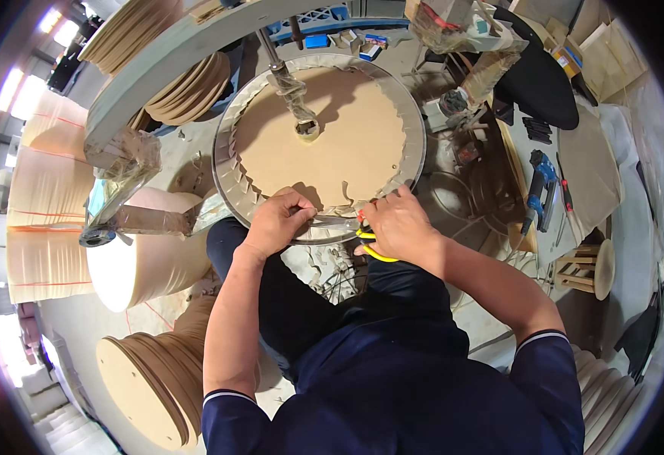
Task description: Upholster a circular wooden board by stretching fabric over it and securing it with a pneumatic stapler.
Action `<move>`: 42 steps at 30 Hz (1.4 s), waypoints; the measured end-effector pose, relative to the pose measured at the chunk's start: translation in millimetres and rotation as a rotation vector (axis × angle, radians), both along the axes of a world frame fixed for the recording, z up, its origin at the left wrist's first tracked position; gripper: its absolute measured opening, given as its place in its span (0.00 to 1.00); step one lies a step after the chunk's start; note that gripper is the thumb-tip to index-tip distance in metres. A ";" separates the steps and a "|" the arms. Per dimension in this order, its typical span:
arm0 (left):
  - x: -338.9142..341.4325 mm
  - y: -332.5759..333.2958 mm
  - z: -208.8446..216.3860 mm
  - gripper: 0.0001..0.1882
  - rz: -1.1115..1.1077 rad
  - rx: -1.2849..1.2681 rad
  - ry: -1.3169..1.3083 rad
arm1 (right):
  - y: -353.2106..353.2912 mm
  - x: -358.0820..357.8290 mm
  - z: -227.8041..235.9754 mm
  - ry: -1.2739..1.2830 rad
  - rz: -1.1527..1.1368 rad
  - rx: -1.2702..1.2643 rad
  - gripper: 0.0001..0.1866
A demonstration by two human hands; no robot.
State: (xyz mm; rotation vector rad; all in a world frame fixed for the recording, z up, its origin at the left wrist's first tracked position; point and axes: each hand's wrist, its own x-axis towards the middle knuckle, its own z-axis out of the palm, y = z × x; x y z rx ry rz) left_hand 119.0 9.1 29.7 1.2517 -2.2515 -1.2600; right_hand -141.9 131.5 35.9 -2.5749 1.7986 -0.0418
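A large round beige board [324, 148] lies in front of me, with gathered pale fabric [233, 163] folded in around its edge inside a round clear-looking rim. At its near edge my right hand [401, 225] grips a pair of scissors [378, 255] with yellow handles, the blades pointing left. My left hand [271, 221] is closed in a pinch on the fabric edge, close to the blade tips. A metal rod wrapped in clear film [290, 89] comes down onto the board's middle.
Stacked round boards [146, 379] stand at lower left, with more [191, 91] at upper left. Big pale rolls [47, 205] line the left. A grey machine arm [172, 57] passes overhead. On the right lie a blue hand tool [538, 189], a red-handled screwdriver [565, 195] and a black round pad [540, 83].
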 end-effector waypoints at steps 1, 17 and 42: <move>2.1 -2.0 -5.9 0.05 0.001 0.044 0.042 | -3.8 3.2 -6.0 0.002 0.002 0.009 0.34; 2.8 0.6 -24.7 0.08 0.331 0.463 0.541 | -12.4 12.5 -13.2 0.010 0.005 0.008 0.36; -47.9 -1.2 64.8 0.09 0.228 0.292 0.468 | -11.7 19.7 -17.7 0.016 -0.018 -0.061 0.35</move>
